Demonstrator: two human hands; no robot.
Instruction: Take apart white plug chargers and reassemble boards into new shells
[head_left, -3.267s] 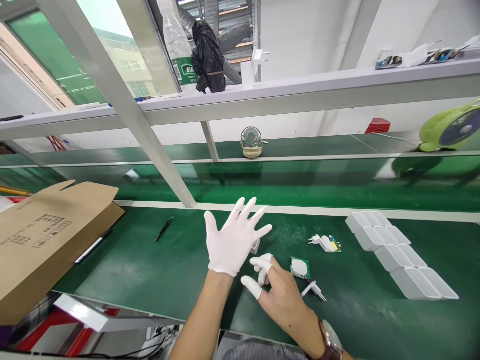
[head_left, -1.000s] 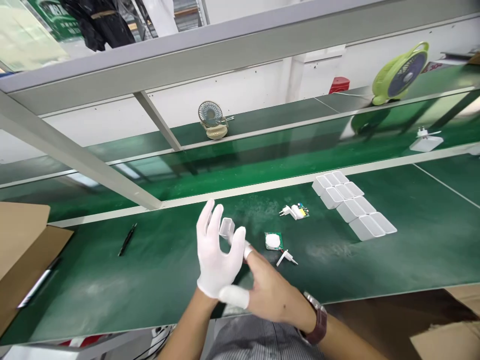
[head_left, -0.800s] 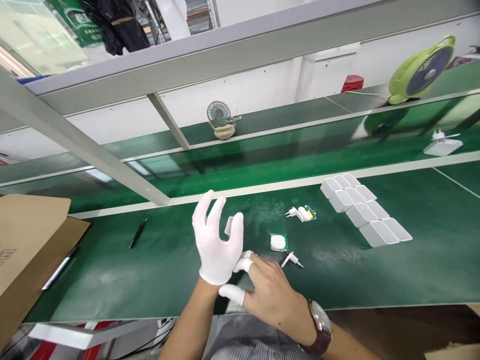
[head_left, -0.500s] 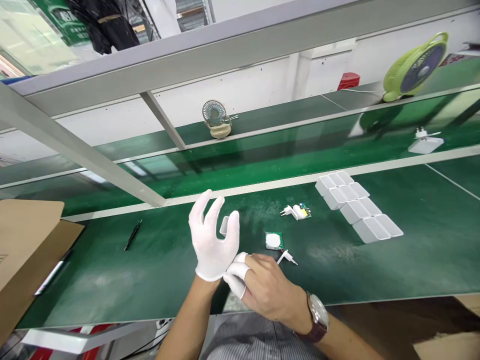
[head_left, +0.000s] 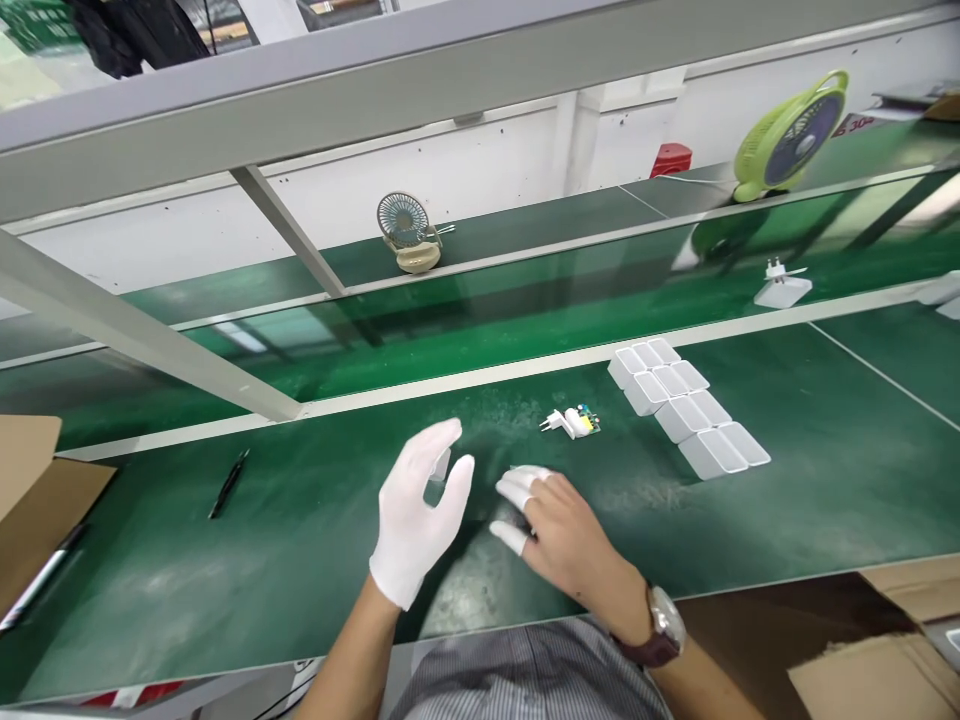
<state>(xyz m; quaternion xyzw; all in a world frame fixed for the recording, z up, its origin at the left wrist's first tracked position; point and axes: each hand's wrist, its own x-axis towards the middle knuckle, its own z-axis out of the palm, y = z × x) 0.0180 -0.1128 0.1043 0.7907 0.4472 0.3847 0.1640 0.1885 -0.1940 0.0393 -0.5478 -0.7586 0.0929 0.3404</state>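
My left hand (head_left: 415,510), in a white glove, is open with the thumb apart from the curved fingers. Just behind its fingers a small white translucent box (head_left: 439,466) partly shows. My right hand (head_left: 559,525) wears white finger cots and a wristwatch (head_left: 663,625); its thumb and fingers are apart, low over the bench, with nothing visible between them. It covers the spot where a green circuit board lay earlier. Beyond it, a white plug with an exposed circuit board (head_left: 574,422) lies on the green bench.
White open boxes (head_left: 701,418) stand in a stepped row at right. A pen (head_left: 229,484) and a cardboard box (head_left: 52,500) are at left. A white adapter (head_left: 782,290), a small fan (head_left: 409,232) and a green fan (head_left: 791,140) stand farther back beneath the shelf beam.
My right hand has let go of the left glove's cuff and moved right, over the circuit board. My left hand has tilted rightward and its fingers have lowered. The view has shifted right.
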